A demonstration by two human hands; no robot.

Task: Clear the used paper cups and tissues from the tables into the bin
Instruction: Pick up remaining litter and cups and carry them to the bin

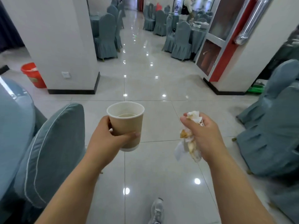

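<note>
My left hand (105, 136) grips a brown paper cup (126, 122) upright over the floor; a little pale liquid shows inside it. My right hand (205, 136) holds a crumpled wad of white tissues (189, 139) with orange stains, part of it hanging below my fist. A red bucket (33, 75) with white scraps inside stands far left, partly hidden behind a white pillar (56, 46).
Grey-blue covered chairs flank me: one at the near left (53, 151) beside a table edge (11, 126), others at the right (271, 135). A shiny tiled aisle (142, 70) runs ahead between two pillars. More covered chairs and a person (186, 7) stand far back.
</note>
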